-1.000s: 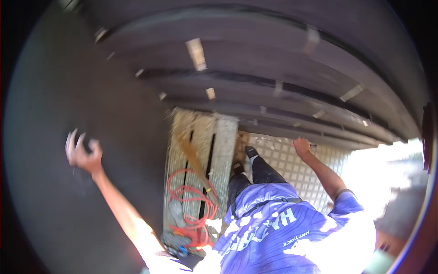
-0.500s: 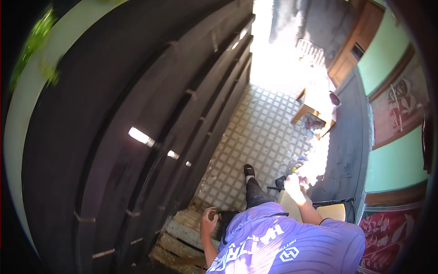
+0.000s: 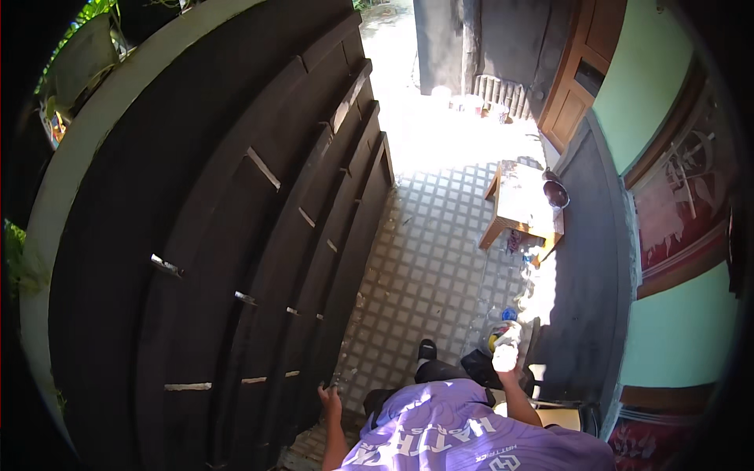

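Observation:
My left hand (image 3: pixel 331 398) is low beside the dark panelled wall, its fingers apart and nothing seen in them. On the other side, in bright sun, is my right hand (image 3: pixel 505 359). Glare washes out its fingers, so their closing and any held thing cannot be made out. Close by it lie a round yellow-and-dark thing (image 3: pixel 495 339) and a small blue thing (image 3: pixel 509 314). A black item (image 3: pixel 476 364) is just below that hand. My purple shirt (image 3: pixel 440 428) fills the lower middle, with one dark shoe (image 3: pixel 426 348) on the tiles.
Checkered floor tiles (image 3: pixel 416 271) run ahead between the dark wall (image 3: pixel 236 235) and a grey wall panel (image 3: pixel 585 267). A low wooden table (image 3: pixel 522 192) stands farther off at right, a dark round bowl (image 3: pixel 555 194) at its edge. Behind it is a brown door (image 3: pixel 577 86).
The view has tilted up, showing more of the sunlit far end. My left hand has moved left toward the dark wall, and its fingers look less curled. My right hand sits lower in the picture.

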`<state>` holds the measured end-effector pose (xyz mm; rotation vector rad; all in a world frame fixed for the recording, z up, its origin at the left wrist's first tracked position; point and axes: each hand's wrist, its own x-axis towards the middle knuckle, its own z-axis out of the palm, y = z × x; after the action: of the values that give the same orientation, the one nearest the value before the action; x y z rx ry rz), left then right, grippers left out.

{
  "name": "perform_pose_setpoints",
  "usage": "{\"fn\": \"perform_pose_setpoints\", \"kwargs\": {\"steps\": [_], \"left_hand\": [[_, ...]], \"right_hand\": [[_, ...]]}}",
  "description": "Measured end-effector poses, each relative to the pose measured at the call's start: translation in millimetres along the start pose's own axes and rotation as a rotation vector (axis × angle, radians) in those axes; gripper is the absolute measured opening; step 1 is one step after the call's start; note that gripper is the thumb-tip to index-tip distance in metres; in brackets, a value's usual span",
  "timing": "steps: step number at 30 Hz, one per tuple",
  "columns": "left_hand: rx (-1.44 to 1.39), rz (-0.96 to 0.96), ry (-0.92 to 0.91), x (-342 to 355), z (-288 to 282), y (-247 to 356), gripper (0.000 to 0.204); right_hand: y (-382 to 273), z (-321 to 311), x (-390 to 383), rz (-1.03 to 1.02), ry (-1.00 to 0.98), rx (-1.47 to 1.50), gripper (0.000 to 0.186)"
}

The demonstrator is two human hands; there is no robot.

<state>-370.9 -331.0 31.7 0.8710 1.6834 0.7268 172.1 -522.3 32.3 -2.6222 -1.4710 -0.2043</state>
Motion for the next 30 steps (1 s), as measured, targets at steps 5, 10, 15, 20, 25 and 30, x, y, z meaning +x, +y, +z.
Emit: {"fn": "perform_pose_setpoints", "kwargs": {"steps": [5, 10, 15, 20, 25, 30], "left_hand": [[0.334, -0.046, -0.009, 46.5, 44.2, -57.8, 0.063], [-0.230, -0.356, 0.060, 68.8, 144.0, 73.8, 0.063], [-0.162, -0.203, -0.165, 165.8, 224.9, 127.5, 0.058], [0.582, 0.364, -0.635, 266.5, 338.0, 161.3, 0.054], [0.687, 0.534, -0.682, 287.7, 469.8, 273.3, 0.053], [0.671, 0.638, -0.882, 289.0, 580.7, 333.7, 0.046]], "right_hand": [[31.8, 12.0, 58.7, 0.030, 0.264, 0.667, 0.012], [38.6, 3.2, 100.1, 0.524, 0.211, 0.663, 0.015], [42.1, -21.8, 136.3, 1.033, 0.228, 0.668, 0.024], [45.7, -2.2, 134.3, 1.295, 0.420, 0.533, 0.030], [27.6, 21.2, 130.6, 1.735, 0.502, 0.530, 0.040], [51.1, 53.4, 137.0, 1.474, 0.532, -0.195, 0.049]]}}
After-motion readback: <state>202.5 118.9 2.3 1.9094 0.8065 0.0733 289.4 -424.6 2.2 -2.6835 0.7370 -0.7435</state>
